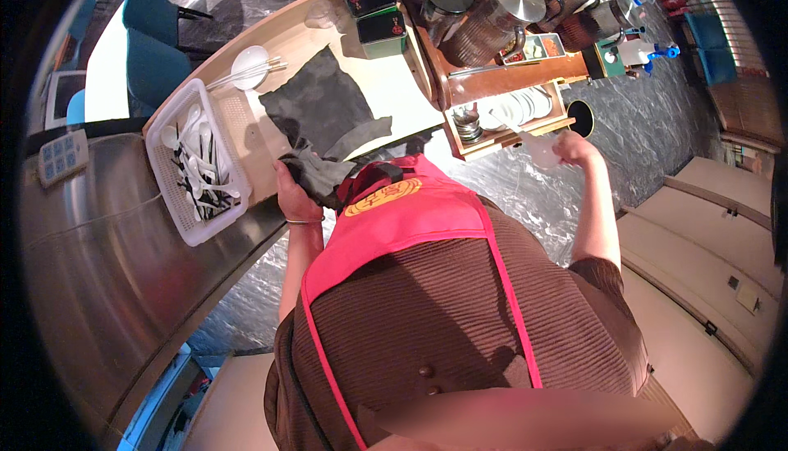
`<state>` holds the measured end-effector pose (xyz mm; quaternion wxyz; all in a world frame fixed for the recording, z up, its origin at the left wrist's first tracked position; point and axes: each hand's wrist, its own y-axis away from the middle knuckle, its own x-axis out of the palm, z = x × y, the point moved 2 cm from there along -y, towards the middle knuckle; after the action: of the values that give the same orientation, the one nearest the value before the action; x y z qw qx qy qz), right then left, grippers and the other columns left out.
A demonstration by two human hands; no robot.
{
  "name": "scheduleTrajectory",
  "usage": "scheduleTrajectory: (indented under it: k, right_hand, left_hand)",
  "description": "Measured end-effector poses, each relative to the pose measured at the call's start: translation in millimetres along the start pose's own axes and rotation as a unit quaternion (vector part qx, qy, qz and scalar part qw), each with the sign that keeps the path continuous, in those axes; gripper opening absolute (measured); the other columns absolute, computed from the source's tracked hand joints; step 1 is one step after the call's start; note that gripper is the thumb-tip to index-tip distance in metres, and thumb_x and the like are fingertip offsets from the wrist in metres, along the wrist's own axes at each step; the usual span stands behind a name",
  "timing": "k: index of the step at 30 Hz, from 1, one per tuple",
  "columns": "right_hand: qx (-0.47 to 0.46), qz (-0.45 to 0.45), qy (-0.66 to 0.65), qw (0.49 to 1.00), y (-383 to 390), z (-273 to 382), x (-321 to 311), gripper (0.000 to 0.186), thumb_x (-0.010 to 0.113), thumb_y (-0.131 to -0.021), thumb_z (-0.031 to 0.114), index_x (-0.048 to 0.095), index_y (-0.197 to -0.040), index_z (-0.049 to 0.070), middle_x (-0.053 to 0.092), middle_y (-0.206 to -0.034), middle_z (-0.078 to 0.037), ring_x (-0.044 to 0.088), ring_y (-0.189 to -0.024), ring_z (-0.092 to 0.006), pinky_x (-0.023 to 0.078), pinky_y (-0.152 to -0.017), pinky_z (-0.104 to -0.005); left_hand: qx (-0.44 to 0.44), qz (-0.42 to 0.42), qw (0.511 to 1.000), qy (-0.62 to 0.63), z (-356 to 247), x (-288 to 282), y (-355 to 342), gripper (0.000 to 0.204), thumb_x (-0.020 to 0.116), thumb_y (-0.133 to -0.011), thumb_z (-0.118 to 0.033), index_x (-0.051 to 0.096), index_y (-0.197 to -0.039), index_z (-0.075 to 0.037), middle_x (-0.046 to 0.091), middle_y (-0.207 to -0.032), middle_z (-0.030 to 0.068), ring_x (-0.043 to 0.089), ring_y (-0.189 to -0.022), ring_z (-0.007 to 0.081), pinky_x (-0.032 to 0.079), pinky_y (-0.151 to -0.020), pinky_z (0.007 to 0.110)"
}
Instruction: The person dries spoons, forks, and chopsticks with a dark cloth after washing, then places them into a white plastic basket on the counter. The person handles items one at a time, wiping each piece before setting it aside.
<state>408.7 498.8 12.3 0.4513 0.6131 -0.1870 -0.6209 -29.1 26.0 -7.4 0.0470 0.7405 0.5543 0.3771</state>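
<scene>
The fingers of the left hand (297, 198), partly hidden, grip a soft, crumpled grey cloth (318, 178) just in front of the apron (419, 205); those of the right hand (576, 149) are curled closed on a pale translucent object (539, 149), its outline too blurred to identify. Beyond the left hand, a dark, matte cloth (316, 98) lies spread on the smooth pale wooden counter (394, 119). Beside it, a white plastic basket (215, 228) with perforated walls holds a jumble of white spoons and black utensils (201, 160); near its far end is a round white dish (248, 64). On the right, an open wooden drawer (491, 149) contains white plates (533, 106) and stacked small bowls (468, 125). The left forearm points upward, its wrist banded; the right arm extends outward, its hand near the drawer.
</scene>
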Motion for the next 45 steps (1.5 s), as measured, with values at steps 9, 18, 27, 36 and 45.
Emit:
scheduleTrajectory:
  k: [9,18,27,36,45]
  right_hand:
    - [-0.115,-0.162,0.111,0.974,-184,32,90,0.037,0.061,-0.089,0.032,0.076,-0.088,-0.002,0.074,-0.087,-0.026,0.075,-0.082,-0.0391,0.058,-0.077,-0.0469]
    - [0.009,-0.175,0.197,0.964,-191,52,101,0.078,0.044,-0.1,0.07,0.076,-0.114,0.001,0.073,-0.115,-0.027,0.071,-0.112,-0.0416,0.055,-0.096,-0.0506]
    - [-0.213,-0.148,0.053,0.964,-70,145,76,0.048,0.067,-0.095,0.04,0.071,-0.082,-0.006,0.069,-0.086,-0.03,0.066,-0.085,-0.0486,0.051,-0.081,-0.0524]
    - [-0.492,0.175,-0.278,0.806,94,475,170,0.066,0.07,-0.101,0.02,0.041,-0.157,0.005,0.058,-0.142,-0.009,0.058,-0.121,-0.0173,0.048,-0.102,-0.0328]
    - [-0.319,0.095,-0.372,0.867,119,567,194,0.036,0.063,-0.106,0.017,0.06,-0.14,0.006,0.071,-0.108,0.0,0.061,-0.079,-0.0048,0.047,-0.06,-0.0217]
  left_hand:
    - [0.016,-0.053,0.998,0.028,-14,-39,27,0.052,0.047,-0.111,-0.049,0.062,-0.131,-0.003,0.072,-0.118,0.0101,0.071,-0.106,0.0253,0.058,-0.094,0.041]
    - [0.094,-0.104,0.986,0.087,-48,-57,56,0.053,0.05,-0.109,-0.052,0.067,-0.128,-0.006,0.075,-0.114,0.0094,0.073,-0.1,0.027,0.057,-0.095,0.044]
    - [0.067,-0.039,0.978,0.193,-85,-68,54,0.052,0.043,-0.112,-0.045,0.058,-0.142,-0.006,0.068,-0.132,0.0107,0.065,-0.121,0.0259,0.049,-0.109,0.044]
    - [0.111,0.229,0.957,0.14,-138,-20,45,0.055,0.029,-0.116,-0.036,0.033,-0.161,-0.004,0.05,-0.154,0.0129,0.049,-0.142,0.0241,0.038,-0.121,0.041]
    - [0.178,0.086,0.948,-0.249,-203,-135,-7,0.045,0.052,-0.111,-0.027,0.053,-0.147,-0.001,0.065,-0.137,0.01,0.062,-0.123,0.018,0.049,-0.103,0.031]
